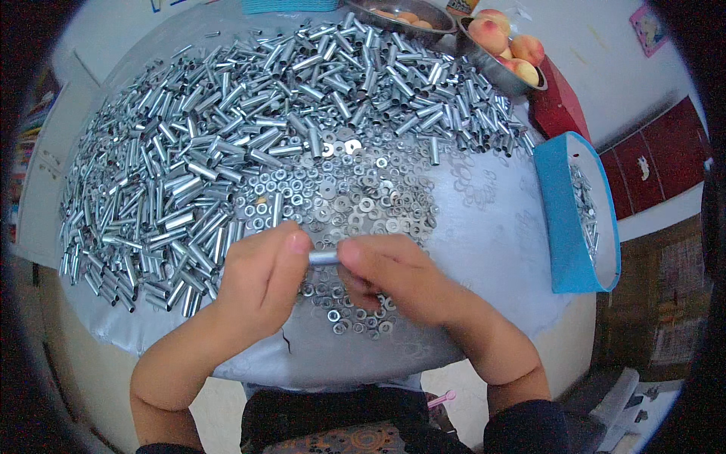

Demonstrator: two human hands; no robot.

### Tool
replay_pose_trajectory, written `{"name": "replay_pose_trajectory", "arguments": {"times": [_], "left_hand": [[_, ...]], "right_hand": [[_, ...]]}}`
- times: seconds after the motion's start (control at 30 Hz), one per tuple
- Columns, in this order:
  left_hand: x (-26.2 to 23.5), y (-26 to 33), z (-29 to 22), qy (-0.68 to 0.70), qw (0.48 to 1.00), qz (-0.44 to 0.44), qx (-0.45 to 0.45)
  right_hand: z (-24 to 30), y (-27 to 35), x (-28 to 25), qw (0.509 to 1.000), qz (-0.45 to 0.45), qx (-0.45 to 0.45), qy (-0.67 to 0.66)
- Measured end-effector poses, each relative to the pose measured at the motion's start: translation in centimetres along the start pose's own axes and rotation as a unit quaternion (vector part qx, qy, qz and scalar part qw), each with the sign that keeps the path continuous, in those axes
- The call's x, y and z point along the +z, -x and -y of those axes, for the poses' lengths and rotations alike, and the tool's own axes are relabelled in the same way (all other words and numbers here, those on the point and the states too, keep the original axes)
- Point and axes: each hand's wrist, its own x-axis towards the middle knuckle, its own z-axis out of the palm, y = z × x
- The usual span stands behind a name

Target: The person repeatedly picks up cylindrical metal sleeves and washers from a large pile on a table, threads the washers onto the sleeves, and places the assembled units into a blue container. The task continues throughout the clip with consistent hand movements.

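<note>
The left hand and right hand pinched opposite ends of a metal tube above the washers. A slackened pinch on either side risked dropping it among them.

Held tube: smooth, glossy metal. Washers: shiny metal. Tablecloth: smooth, satiny. Fruit bowl: polished metal.

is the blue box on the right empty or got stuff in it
Not empty: silver metal pieces show inside the blue box through its open top; how full, I cannot tell.
</note>
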Motion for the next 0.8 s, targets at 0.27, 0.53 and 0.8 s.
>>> {"name": "replay_pose_trajectory", "arguments": {"times": [0.27,0.53,0.8], "left_hand": [[0.6,-0.4,-0.2,0.122,0.988,-0.003,-0.09],[0.5,-0.4,-0.5,0.085,0.989,0.029,-0.118],[-2.2,-1.8,0.8,-0.106,0.988,-0.101,-0.051]], "right_hand": [[3.1,1.1,-6.0,0.866,-0.325,-0.266,-0.272],[3.8,5.4,-13.1,0.78,-0.258,-0.364,-0.439],[1.5,0.8,-8.0,0.877,-0.208,-0.186,-0.392]]}}
